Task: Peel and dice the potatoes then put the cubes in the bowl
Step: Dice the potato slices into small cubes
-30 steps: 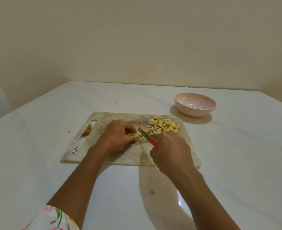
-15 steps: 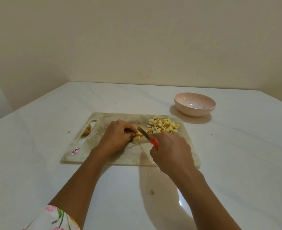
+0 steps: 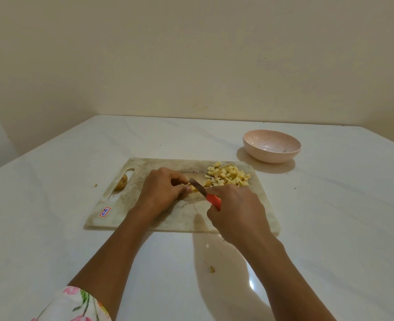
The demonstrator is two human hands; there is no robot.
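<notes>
The left hand (image 3: 161,193) pinches a small yellow peeled potato piece (image 3: 192,187) onto the beige marbled cutting board (image 3: 145,172) with curled fingers (image 3: 179,178). The right hand (image 3: 237,212) is wrapped round a red-handled steel knife (image 3: 197,186), whose blade sits just beside those fingertips. Pale-yellow potato cubes (image 3: 228,177) lie just beyond the blade, and the round pink bowl (image 3: 271,156) is farther out. The piece is likely firm, light and slippery, so hold it low by its sides.

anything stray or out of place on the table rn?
Two strays: a yellowish potato scrap lies on the white table in front of the marbled cutting board, and a smaller bit sits off the board's left edge. A brownish potato piece rests in the board's handle slot. The round pink bowl holds only specks.
</notes>
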